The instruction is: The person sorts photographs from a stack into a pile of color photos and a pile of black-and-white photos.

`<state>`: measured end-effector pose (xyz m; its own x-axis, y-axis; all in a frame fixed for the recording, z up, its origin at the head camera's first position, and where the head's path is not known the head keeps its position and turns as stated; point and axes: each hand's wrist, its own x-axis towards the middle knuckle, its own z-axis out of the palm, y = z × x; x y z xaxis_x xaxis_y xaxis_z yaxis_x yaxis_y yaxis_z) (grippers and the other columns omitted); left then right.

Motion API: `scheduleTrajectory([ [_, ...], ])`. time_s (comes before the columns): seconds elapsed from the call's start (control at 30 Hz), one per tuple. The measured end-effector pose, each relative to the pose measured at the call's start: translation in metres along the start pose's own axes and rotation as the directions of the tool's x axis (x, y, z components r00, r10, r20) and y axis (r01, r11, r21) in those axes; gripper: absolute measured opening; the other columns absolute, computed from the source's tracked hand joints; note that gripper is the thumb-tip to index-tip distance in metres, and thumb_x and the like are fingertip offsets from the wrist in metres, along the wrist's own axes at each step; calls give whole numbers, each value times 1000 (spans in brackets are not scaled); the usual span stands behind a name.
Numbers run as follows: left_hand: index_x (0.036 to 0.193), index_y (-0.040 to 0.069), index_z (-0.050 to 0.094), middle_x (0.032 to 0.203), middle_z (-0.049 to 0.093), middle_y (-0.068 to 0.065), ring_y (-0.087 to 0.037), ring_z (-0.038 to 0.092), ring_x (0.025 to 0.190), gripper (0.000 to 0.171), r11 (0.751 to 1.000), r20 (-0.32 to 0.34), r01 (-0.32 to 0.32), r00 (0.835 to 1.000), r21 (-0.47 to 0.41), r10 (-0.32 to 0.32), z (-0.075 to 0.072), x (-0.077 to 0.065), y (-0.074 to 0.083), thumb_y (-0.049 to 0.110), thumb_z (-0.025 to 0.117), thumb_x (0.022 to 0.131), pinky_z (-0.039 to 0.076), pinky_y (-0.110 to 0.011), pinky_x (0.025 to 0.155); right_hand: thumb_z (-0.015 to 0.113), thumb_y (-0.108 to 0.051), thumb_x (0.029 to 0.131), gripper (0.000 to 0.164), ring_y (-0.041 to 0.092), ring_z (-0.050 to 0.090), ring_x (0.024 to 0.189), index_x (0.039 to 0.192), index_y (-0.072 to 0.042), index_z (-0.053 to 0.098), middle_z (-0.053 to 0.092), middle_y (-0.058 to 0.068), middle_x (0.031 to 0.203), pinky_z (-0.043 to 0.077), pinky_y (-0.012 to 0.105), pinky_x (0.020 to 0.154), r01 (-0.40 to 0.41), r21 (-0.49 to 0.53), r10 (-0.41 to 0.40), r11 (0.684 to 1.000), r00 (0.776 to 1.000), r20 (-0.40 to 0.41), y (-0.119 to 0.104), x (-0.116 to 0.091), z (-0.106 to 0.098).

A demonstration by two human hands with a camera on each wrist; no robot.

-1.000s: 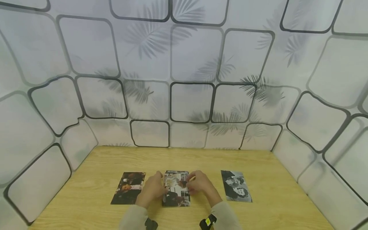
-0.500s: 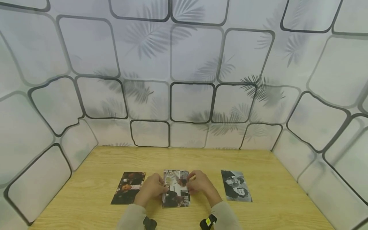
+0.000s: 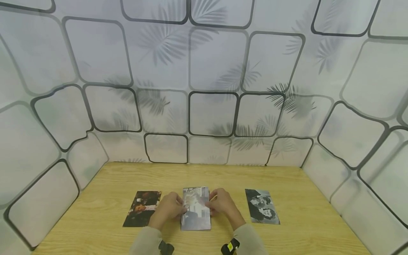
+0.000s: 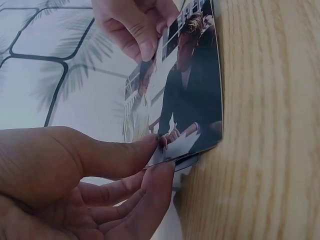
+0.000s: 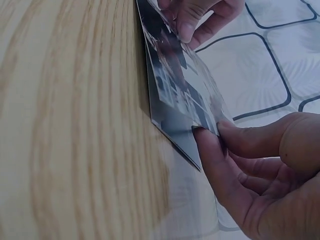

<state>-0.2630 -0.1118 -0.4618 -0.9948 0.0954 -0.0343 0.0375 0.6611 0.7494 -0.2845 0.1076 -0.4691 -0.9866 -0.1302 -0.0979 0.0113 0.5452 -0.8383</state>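
Note:
In the middle of the table, my left hand [image 3: 169, 206] and right hand [image 3: 221, 203] hold a photo print [image 3: 196, 211] by its two side edges. Thumb on top and fingers beneath, the left hand [image 4: 95, 170] pinches one edge in the left wrist view. The right hand [image 5: 265, 170] pinches the opposite edge. The print [image 4: 192, 95] shows a person in a dark jacket. Beneath it lies another print [image 5: 170, 134], close to the tabletop, with a gap between the two at the right hand. Glare washes out the held print in the head view.
A colour photo [image 3: 142, 209] lies flat to the left of the hands, and a black-and-white photo [image 3: 262, 206] to the right. The wood-grain table [image 3: 153, 175] meets a patterned wall covering [image 3: 210, 113] behind and at both sides.
The held print has slid slightly away from the person, covering the strip of the lower print that showed at its far edge. Now it is tilted and catches glare. Both hands stay almost in place.

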Motion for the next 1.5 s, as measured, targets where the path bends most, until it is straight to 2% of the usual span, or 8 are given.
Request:
scheduleTrajectory([
  [0.13, 105, -9, 64, 88, 73, -16, -18, 68, 65, 33, 1000, -5, 0, 1000, -11, 0, 0, 1, -1, 4, 83, 81, 59, -33, 59, 76, 2, 86, 15, 13, 67, 55, 98, 6, 66, 72, 11, 73, 60, 28, 53, 30, 25, -29, 999, 999, -30, 0, 0, -1],
  [0.33, 112, -7, 62, 92, 72, -14, -20, 64, 74, 41, 998, -23, -18, 1000, 65, 20, 1, 2, -1, 10, 85, 82, 55, -34, 63, 73, 6, 86, 17, 13, 67, 54, 102, 9, 68, 74, 14, 79, 62, 30, 54, 46, 72, -42, 996, 997, -60, -1, 0, -1],
  [0.5, 109, -6, 63, 88, 71, -12, -19, 62, 71, 36, 998, -15, -15, 1000, 58, 16, 2, 1, 0, 12, 83, 85, 52, -32, 60, 75, 8, 84, 17, 13, 66, 54, 100, 9, 67, 71, 14, 81, 62, 30, 54, 52, 86, -45, 995, 996, -81, -2, 0, -1],
  [0.7, 106, -4, 65, 85, 71, -11, -17, 64, 67, 24, 1000, -7, -9, 1000, 20, 10, 4, 1, 0, 7, 77, 89, 54, -30, 58, 73, 9, 86, 17, 14, 66, 58, 101, 10, 65, 71, 15, 84, 64, 32, 56, 49, 128, -45, 991, 998, -39, -3, 0, -1],
  [0.9, 102, -4, 62, 83, 70, -11, -17, 64, 64, 22, 1000, -10, -8, 1000, 15, 8, 3, -1, 2, 5, 76, 88, 54, -30, 56, 72, 8, 86, 19, 13, 66, 57, 103, 10, 65, 70, 13, 83, 63, 29, 55, 40, 106, -36, 994, 998, -41, -2, 2, 1],
  [1.2, 110, -5, 61, 84, 69, -12, -19, 65, 68, 28, 999, -18, -22, 1000, 23, 23, -5, 1, 1, 4, 75, 87, 56, -32, 60, 72, 6, 87, 39, 17, 69, 59, 124, 5, 60, 69, 14, 86, 63, 32, 54, 59, 153, -50, 986, 997, -59, -2, 3, 5],
  [1.37, 117, -5, 61, 87, 71, -13, -20, 66, 72, 35, 998, -14, -10, 1000, 59, 11, -14, 1, 3, 3, 74, 86, 57, -35, 64, 69, 6, 86, 43, 19, 70, 59, 128, 5, 58, 67, 14, 86, 64, 34, 55, 73, 157, -64, 985, 996, -63, -5, 3, 9],
  [1.5, 123, -5, 59, 86, 73, -12, -20, 67, 69, 41, 995, -16, 10, 1000, 98, -8, -20, 1, 4, 3, 74, 85, 56, -35, 63, 69, 6, 86, 44, 17, 69, 58, 129, 6, 59, 67, 14, 87, 63, 33, 53, 96, 148, -89, 984, 995, -54, -10, 4, 13],
])
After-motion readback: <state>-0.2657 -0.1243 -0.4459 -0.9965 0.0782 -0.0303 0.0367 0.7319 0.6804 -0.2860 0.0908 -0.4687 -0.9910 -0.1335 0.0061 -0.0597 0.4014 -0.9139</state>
